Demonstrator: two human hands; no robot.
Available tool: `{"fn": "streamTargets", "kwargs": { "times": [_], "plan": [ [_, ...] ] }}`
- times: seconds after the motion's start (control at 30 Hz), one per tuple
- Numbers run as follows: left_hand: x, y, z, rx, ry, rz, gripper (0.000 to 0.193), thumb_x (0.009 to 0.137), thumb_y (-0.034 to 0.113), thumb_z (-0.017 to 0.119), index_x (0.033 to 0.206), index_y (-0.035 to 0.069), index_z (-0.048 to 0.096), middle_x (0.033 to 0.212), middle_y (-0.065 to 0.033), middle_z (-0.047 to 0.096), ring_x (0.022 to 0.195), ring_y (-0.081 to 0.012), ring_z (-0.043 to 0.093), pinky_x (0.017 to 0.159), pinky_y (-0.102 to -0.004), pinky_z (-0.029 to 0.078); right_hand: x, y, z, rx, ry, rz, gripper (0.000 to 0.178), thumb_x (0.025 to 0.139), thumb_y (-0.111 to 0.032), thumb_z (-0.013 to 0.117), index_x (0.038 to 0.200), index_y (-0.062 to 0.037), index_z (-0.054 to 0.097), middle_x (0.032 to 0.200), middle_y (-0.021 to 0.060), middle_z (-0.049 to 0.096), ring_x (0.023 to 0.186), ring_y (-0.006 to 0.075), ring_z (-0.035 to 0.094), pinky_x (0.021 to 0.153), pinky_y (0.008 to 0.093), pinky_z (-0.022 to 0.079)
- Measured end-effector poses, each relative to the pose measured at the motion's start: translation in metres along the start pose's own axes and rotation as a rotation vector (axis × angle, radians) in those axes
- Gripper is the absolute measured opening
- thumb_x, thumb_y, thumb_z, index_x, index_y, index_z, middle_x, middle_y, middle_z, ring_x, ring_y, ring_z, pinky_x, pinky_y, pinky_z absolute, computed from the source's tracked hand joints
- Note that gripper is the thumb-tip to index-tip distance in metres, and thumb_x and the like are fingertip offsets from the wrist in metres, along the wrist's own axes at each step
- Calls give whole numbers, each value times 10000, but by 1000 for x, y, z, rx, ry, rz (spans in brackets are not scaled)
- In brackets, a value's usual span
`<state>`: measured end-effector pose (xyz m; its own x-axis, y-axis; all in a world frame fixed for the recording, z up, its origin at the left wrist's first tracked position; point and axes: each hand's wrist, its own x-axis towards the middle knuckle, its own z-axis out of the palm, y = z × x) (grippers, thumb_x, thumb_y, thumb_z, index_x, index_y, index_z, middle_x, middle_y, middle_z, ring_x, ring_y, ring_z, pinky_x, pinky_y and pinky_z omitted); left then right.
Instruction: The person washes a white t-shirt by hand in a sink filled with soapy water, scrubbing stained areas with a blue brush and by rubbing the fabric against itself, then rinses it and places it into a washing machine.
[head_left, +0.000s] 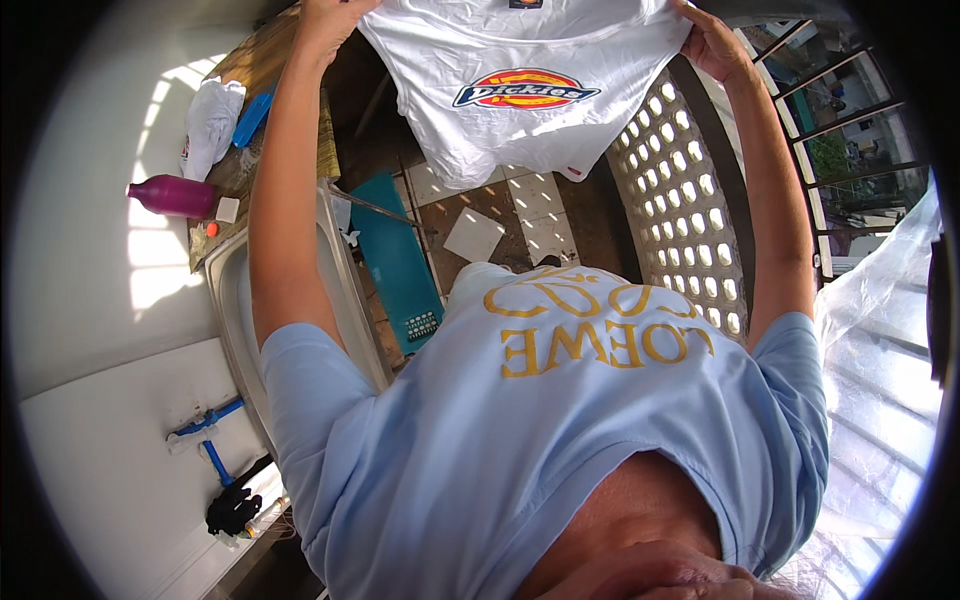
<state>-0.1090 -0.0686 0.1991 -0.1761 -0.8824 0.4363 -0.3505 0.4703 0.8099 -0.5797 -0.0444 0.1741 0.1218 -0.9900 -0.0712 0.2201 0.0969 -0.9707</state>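
L fingers (350,8), R fingers (699,40) pinch wht shirt (520,125); purple btl (175,196), contents hidden.

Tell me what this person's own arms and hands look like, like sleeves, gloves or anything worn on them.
Short light blue sleeves cover the upper arms; both forearms are bare. The left hand and right hand show no gloves, and no watch or bracelet is visible. Rings can't be made out. The matching light blue shirt has gold lettering.
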Motion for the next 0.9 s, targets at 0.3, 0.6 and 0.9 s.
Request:
{"fn": "streamTargets", "kwargs": {
  "times": [0.3, 0.6, 0.9],
  "plan": [
    [4, -23, -3, 248, 112, -75, 178, 794, 137, 687, 951, 57, 706, 760, -14, 657, 660, -84, 564, 625, -253, 453, -4, 11, -4, -352, 39, -59, 340, 837, -274, 719, 1050, -15, 662, 1005, 89, 671, 906, 178, 653, 920, 336, 507],
    [28, -57, -33, 277, 479, 10, 182, 829, 111, 662, 1003, 60, 667, 902, -50, 610, 816, -110, 584, 651, -281, 488, -87, -32, 103, -597, -214, -540, 283, 826, -257, 729, 976, -23, 674, 867, 84, 691, 803, 171, 676, 741, 290, 559],
    [45, 46, 42, -634, 85, 173, 235, 944, 197, 532, 1135, 61, 535, 1062, -62, 601, 946, -171, 603, 839, -309, 511, -12, -71, 174, -718, -357, -803, 814, 800, -432, 708, 1356, 39, 347, 1232, 275, 528, 1150, 350, 536, 976, 434, 442]
  ]
}}
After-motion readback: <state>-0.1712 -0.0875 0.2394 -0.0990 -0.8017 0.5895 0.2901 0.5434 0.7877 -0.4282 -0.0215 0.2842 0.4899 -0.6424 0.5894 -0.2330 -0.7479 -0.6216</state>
